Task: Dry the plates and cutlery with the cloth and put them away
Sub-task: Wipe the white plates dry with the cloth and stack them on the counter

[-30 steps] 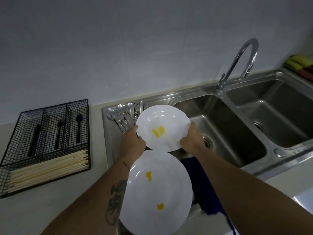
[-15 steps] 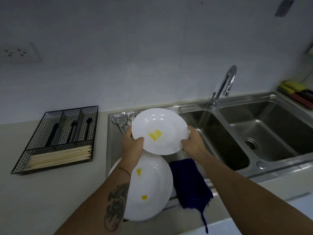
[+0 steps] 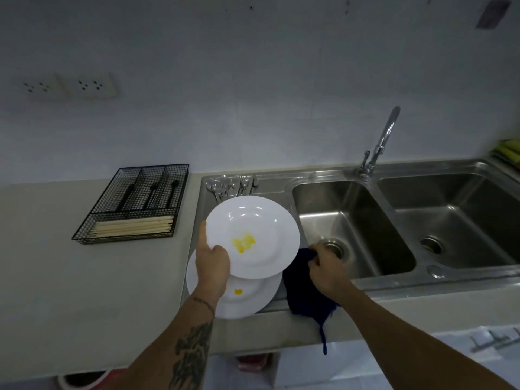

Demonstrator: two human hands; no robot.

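My left hand (image 3: 212, 264) grips the left rim of a white plate (image 3: 261, 220) with a yellow mark, held above the draining board. A second white plate (image 3: 247, 298) lies below it on the board, partly hidden. My right hand (image 3: 326, 266) grips the top of the dark blue cloth (image 3: 305, 296), which lies over the sink's front edge with a strand hanging down. Several metal spoons and forks (image 3: 233, 184) lie at the back of the draining board.
A black wire cutlery tray (image 3: 112, 215) with black utensils and chopsticks stands on the counter at left. A steel double sink (image 3: 365, 282) with a tap (image 3: 380, 144) fills the right. Sponges (image 3: 509, 150) sit at the far right. Wall sockets (image 3: 84, 85) are upper left.
My right hand has let go of the plate's right rim and dropped onto the blue cloth. The left hand alone holds the plate now. The view has pulled back.
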